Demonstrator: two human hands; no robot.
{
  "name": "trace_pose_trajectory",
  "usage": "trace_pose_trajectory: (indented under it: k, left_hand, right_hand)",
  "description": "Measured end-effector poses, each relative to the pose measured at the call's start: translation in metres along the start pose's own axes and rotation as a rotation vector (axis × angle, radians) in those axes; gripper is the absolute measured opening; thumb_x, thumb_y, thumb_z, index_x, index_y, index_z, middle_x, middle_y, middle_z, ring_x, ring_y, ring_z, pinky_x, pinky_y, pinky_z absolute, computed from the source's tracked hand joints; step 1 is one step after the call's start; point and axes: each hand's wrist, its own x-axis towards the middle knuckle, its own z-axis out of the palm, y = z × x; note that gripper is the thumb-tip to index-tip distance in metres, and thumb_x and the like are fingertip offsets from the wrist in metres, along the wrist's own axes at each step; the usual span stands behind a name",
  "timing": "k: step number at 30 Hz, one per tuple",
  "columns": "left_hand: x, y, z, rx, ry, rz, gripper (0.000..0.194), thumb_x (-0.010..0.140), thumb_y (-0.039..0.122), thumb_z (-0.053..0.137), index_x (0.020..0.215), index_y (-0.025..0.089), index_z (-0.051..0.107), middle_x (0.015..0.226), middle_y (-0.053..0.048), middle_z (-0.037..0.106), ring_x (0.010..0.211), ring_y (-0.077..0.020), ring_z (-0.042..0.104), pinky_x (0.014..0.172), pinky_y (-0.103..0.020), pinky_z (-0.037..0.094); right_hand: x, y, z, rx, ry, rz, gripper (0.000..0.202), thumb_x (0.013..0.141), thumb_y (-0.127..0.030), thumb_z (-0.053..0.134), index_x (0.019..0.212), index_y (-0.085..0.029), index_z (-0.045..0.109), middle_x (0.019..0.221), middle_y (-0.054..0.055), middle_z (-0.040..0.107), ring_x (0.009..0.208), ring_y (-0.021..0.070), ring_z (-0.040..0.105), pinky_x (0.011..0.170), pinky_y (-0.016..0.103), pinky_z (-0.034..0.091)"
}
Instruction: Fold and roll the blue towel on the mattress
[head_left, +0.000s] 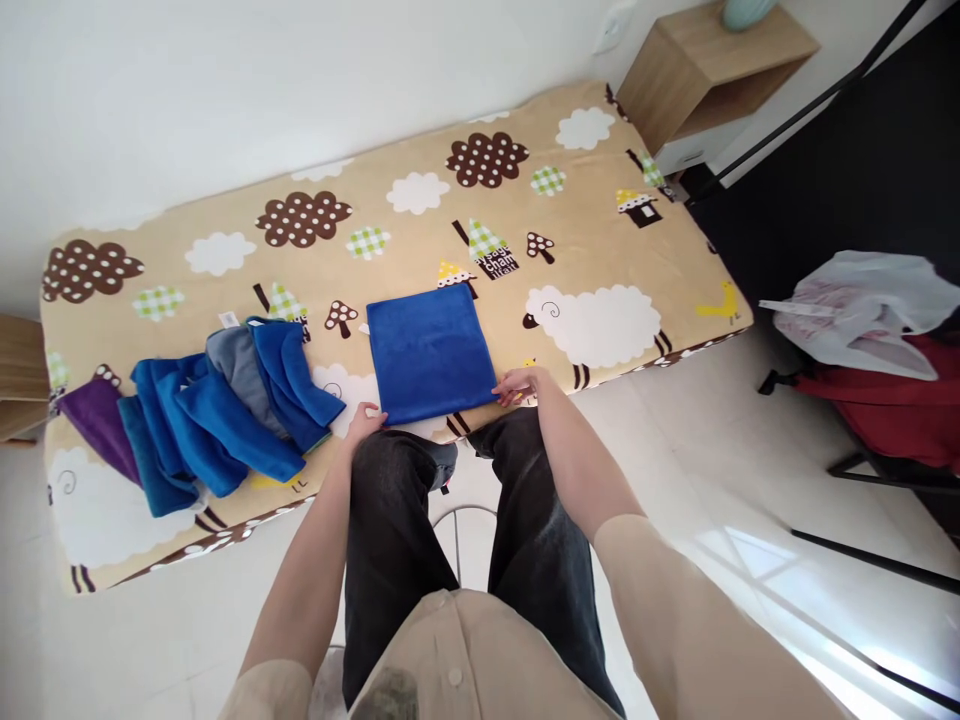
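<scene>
A blue cloth (429, 352) lies flat as a near square on the bed, close to the front edge. My left hand (365, 422) pinches its near left corner. At the near right corner, my right hand (519, 385) grips the cloth between thumb and fingers. A small white tag shows at the cloth's left side. To the left lies a row of overlapping folded cloths (217, 425), mostly blue, with a grey one (244, 365) among them and a purple one (103, 425) at the far left end.
The bed (600, 240) has a beige sheet printed with sheep and clouds, and its back edge meets a white wall (225, 90). A wooden nightstand (705, 80) stands at the back right. On the right, a white plastic bag (862, 300) rests on a red cloth item (892, 400).
</scene>
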Motion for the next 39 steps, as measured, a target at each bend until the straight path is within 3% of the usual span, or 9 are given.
trace_pose_trajectory:
  k: [5,10,15,21,24,28,31,37,39]
  left_hand:
    - [-0.004,0.003,-0.002,-0.110,-0.110,0.031,0.032,0.070,0.041,0.078,0.091,0.022,0.065,0.070,0.000,0.070,0.077,-0.0243,0.073,0.075,-0.033,0.056]
    - [-0.003,0.001,-0.001,-0.175,-0.171,0.040,0.044,0.058,0.041,0.086,0.091,0.017,0.068,0.077,-0.005,0.073,0.083,-0.0273,0.074,0.078,-0.035,0.057]
    - [0.003,-0.004,-0.005,-0.233,-0.197,0.052,0.051,0.044,0.028,0.089,0.090,0.018,0.071,0.077,-0.004,0.074,0.085,-0.0271,0.074,0.082,-0.034,0.056]
    - [0.009,-0.005,-0.007,0.042,-0.013,0.168,0.031,0.063,0.034,0.076,0.091,0.020,0.077,0.074,-0.004,0.074,0.086,-0.0274,0.074,0.081,-0.034,0.055]
    - [0.008,-0.003,-0.007,0.121,0.091,0.242,0.022,0.068,0.033,0.072,0.085,0.021,0.078,0.087,-0.007,0.077,0.095,-0.0296,0.073,0.084,-0.036,0.056]
    - [0.007,-0.001,-0.006,0.049,0.129,0.460,0.019,0.069,0.027,0.066,0.084,0.023,0.076,0.122,-0.008,0.073,0.118,-0.0284,0.066,0.094,-0.037,0.057]
    - [0.008,0.000,-0.002,-0.009,0.048,0.584,0.018,0.067,0.022,0.060,0.080,0.023,0.072,0.124,-0.007,0.073,0.129,-0.0260,0.060,0.110,-0.041,0.050]
    - [0.007,0.000,0.005,-0.211,-0.064,0.514,0.019,0.069,0.027,0.059,0.086,0.020,0.065,0.113,-0.012,0.076,0.119,-0.0280,0.067,0.101,-0.045,0.055]
    - [0.006,0.000,0.005,-0.212,-0.076,0.486,0.023,0.070,0.029,0.061,0.091,0.020,0.065,0.110,-0.011,0.077,0.111,-0.0267,0.071,0.101,-0.043,0.054]
  right_hand:
    - [-0.008,0.006,0.001,0.080,0.021,-0.095,0.038,0.079,-0.029,0.086,0.100,-0.020,0.056,0.090,0.003,0.072,0.080,0.0168,0.073,0.063,0.022,0.052]
    - [-0.014,0.008,-0.002,0.117,-0.065,-0.143,0.053,0.077,-0.025,0.086,0.121,-0.025,0.056,0.101,0.002,0.069,0.081,0.0144,0.072,0.065,0.021,0.052]
    - [-0.006,0.007,-0.005,0.020,0.023,-0.250,0.052,0.066,-0.015,0.084,0.116,-0.019,0.070,0.085,-0.001,0.067,0.073,0.0108,0.062,0.060,0.017,0.046]
    - [0.006,0.007,-0.009,0.015,0.083,-0.411,0.055,0.050,-0.002,0.079,0.104,-0.016,0.079,0.055,-0.009,0.049,0.057,0.0085,0.047,0.058,0.020,0.043]
    - [0.008,0.006,-0.011,-0.046,0.146,-0.436,0.051,0.048,0.002,0.078,0.096,-0.016,0.081,0.053,-0.010,0.048,0.057,0.0092,0.048,0.062,0.021,0.044]
    - [0.004,0.002,-0.009,-0.118,0.289,-0.466,0.034,0.058,-0.005,0.080,0.090,-0.015,0.081,0.063,-0.004,0.063,0.061,0.0105,0.053,0.060,0.021,0.044]
    - [0.000,0.000,-0.008,-0.120,0.354,-0.490,0.024,0.068,-0.010,0.077,0.091,-0.014,0.081,0.073,0.002,0.071,0.064,0.0114,0.058,0.058,0.020,0.045]
    - [0.002,-0.004,-0.007,-0.084,0.373,-0.625,0.024,0.066,-0.013,0.080,0.089,-0.016,0.082,0.116,0.008,0.075,0.091,0.0169,0.070,0.082,0.024,0.056]
    - [0.005,-0.004,-0.006,-0.104,0.329,-0.607,0.026,0.068,-0.013,0.079,0.094,-0.017,0.083,0.113,0.008,0.076,0.093,0.0172,0.070,0.085,0.025,0.056]
